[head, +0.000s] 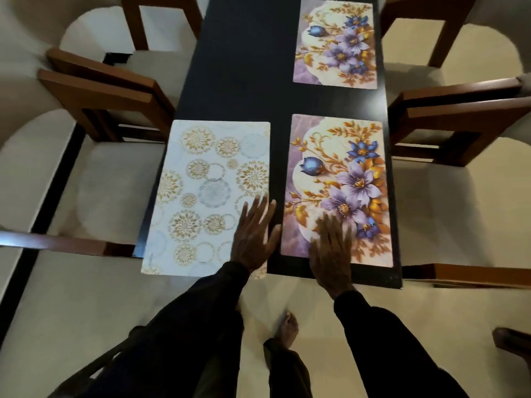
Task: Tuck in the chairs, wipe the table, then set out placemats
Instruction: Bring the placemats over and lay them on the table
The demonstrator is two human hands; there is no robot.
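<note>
Table [244, 81] bearing placemats [336, 44], left hand [255, 234], right hand [333, 251] flat atop

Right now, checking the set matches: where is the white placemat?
Head view: the white placemat lies near left on the table, at its near edge, under the left hand, beside a floral placemat.

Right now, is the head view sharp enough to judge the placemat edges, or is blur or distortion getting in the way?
Head view: mat edges read crisply; the left hand on the white-and-gold placemat and right hand on the near floral placemat are slightly motion-blurred; wide-angle distortion splays the chairs outward.
</note>
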